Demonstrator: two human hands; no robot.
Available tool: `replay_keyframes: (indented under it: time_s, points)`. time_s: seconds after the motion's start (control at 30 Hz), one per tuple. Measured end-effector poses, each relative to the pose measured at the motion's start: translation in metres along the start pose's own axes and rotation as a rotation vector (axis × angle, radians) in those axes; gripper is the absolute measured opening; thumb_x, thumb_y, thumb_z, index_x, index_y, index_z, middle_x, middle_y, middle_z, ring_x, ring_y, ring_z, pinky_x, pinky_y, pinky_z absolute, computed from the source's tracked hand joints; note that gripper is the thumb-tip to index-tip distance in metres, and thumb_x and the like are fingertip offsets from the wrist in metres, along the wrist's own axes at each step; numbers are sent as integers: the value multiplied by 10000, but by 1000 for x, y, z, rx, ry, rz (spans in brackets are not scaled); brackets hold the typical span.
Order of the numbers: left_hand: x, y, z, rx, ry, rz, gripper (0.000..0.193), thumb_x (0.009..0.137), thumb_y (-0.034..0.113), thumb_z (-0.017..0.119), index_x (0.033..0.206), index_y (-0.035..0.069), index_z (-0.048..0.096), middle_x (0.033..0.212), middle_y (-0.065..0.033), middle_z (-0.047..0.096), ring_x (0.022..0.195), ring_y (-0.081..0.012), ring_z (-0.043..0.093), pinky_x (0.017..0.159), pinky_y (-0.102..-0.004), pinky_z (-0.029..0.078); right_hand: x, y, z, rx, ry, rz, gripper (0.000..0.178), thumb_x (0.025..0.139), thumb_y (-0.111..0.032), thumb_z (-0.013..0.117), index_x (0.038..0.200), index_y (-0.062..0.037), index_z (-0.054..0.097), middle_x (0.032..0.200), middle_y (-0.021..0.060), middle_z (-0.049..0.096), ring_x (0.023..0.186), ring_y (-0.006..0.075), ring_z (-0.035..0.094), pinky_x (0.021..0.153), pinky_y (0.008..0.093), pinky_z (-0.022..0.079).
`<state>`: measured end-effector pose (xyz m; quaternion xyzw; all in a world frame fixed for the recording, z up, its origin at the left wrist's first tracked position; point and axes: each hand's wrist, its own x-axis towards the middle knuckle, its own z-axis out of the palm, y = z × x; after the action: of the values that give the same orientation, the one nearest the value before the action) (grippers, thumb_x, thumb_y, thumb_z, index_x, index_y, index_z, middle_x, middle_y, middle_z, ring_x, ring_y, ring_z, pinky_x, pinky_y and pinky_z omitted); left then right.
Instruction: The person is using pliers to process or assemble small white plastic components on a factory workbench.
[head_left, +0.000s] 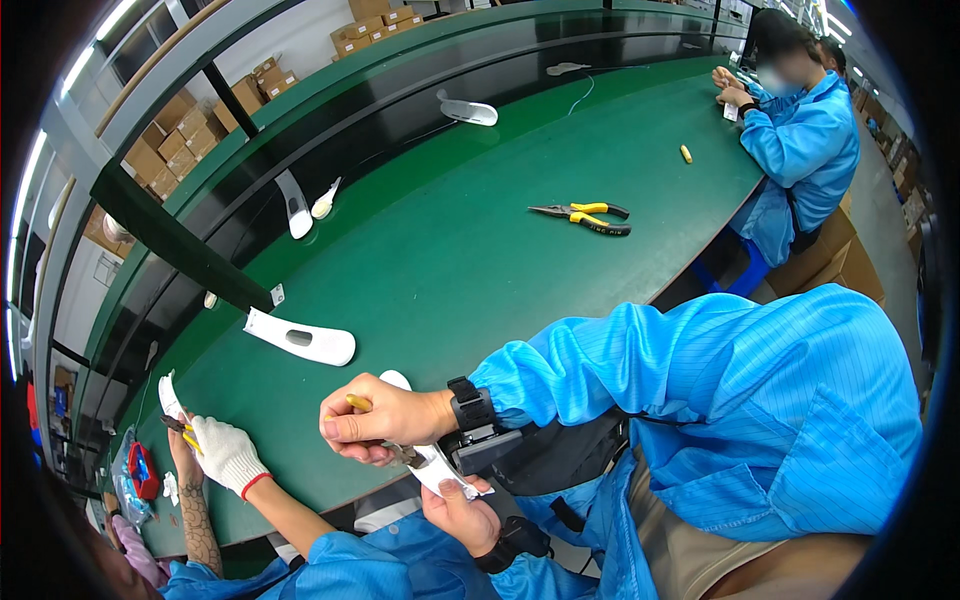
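My right hand [385, 420] is closed round a yellow-handled tool [358, 402], most of which the fingers hide. The tool's greyish metal end [410, 457] rests against a long white plastic shell [432, 470]. Below it, my left hand [465, 515] grips that shell near its lower end. The shell's other rounded end [396, 380] shows behind my right wrist. Left of my hands, on the green table [450, 260], lies a similar white shell [300, 338] with a dark oval opening.
Yellow-and-black pliers [585, 215] and a small yellow piece [685, 154] lie farther off. Other white parts [468, 110] sit along the back. A co-worker's gloved hand [228, 455] is at left; another person [800, 140] sits far right. A green post [180, 240] rises at left.
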<state>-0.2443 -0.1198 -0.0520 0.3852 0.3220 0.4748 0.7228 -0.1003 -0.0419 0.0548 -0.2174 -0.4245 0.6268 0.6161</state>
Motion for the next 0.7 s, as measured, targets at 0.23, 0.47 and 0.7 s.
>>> replay_keyframes:
  time_s: [0.23,0.47,0.7]
  points:
    - [0,0,-2,-8,-7,0,401,924,247,627,1131,-67,491,716,-92,582,515,-150,553,459,-272,461,-1,1,2,-34,-12,-6,374,963,-341,563,741,-41,529,565,3,503,445,61,459,416,227,395]
    - [0,1,0,-5,-1,-16,401,918,244,637,1142,-61,505,752,-61,558,558,-131,549,458,-271,467,-5,5,1,-60,19,-1,340,968,-295,561,770,-19,537,582,13,507,455,53,448,417,212,373]
    - [2,-10,10,15,55,150,385,925,240,618,1146,-61,526,913,-68,599,759,-140,578,690,-294,508,-20,11,17,-438,-161,-372,260,931,-227,598,789,-9,584,689,44,598,619,116,560,569,280,463]
